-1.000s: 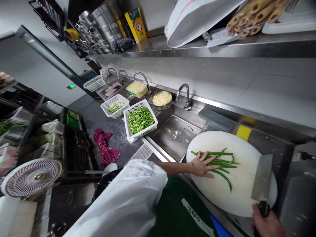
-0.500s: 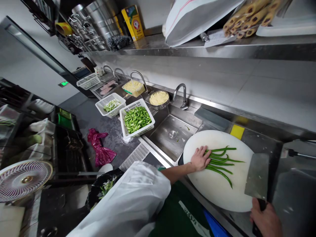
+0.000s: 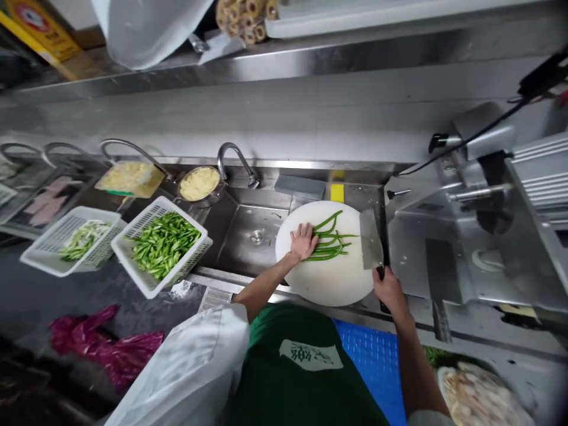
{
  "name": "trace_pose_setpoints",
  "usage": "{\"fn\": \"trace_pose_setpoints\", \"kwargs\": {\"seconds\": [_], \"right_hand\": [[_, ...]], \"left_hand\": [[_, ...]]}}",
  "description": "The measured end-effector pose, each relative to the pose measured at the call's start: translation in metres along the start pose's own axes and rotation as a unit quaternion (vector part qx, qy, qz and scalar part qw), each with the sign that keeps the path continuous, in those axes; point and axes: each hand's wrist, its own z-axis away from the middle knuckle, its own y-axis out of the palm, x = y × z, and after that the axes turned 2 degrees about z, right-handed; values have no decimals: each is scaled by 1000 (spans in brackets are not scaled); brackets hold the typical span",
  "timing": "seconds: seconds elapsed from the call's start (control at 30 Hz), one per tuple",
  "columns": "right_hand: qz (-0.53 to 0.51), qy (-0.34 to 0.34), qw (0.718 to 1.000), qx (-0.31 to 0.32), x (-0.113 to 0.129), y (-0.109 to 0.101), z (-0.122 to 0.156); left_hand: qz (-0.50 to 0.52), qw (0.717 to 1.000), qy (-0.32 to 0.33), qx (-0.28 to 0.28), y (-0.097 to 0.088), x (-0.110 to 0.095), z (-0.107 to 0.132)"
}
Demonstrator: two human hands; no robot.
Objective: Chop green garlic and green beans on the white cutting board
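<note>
My left hand lies flat with its fingers spread over the left ends of several long green chili peppers. They rest side by side on a round white cutting board, pointing right. In my right hand is the dark handle of a cleaver, its broad blade over the board's right edge, beyond the pepper tips. The blade appears apart from the peppers. My left palm hides their left ends.
Left of the board is a steel sink with a faucet. A white basket holds cut green pieces; another basket stands farther left. A steel machine is at right, and a shelf runs above.
My view has swung right, bringing the machine and my right forearm into sight. The cleaver stands more upright at the board's right edge. My left hand stays on the peppers, which have shifted slightly.
</note>
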Motion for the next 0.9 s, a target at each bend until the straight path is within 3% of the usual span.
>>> {"fn": "trace_pose_setpoints", "kwargs": {"seconds": [0.1, 0.2, 0.33, 0.4, 0.5, 0.57, 0.67, 0.8, 0.9], "right_hand": [[-6, 13, 1000, -4, -4, 1, 0], [-2, 2, 1000, -15, -8, 3, 1], [-7, 5, 1000, -8, -13, 4, 2], [-16, 9, 1000, 0, -14, 4, 2], [-7, 2, 1000, -6, -13, 1, -3], [10, -2, 1000, -16, -11, -3, -9], [18, 2, 999, -41, -12, -6, -16], [-52, 9, 995, -86, -18, -3, -9], [-114, -1, 991, -65, -14, 6, 5]], "left_hand": [[5, 1000, -19, -16, -6, -12, -20], [8, 1000, 17, 22, -11, -16, -30], [75, 991, 100, 46, -11, 3, -9], [132, 988, 80, -8, -6, 14, 15], [196, 974, -24, -108, 13, 15, 49], [204, 970, -63, -120, 29, 4, 62], [205, 969, -72, -116, 41, -14, 66], [266, 930, -126, -219, 23, -3, 68], [261, 907, -159, -290, 7, 15, 83]]}}
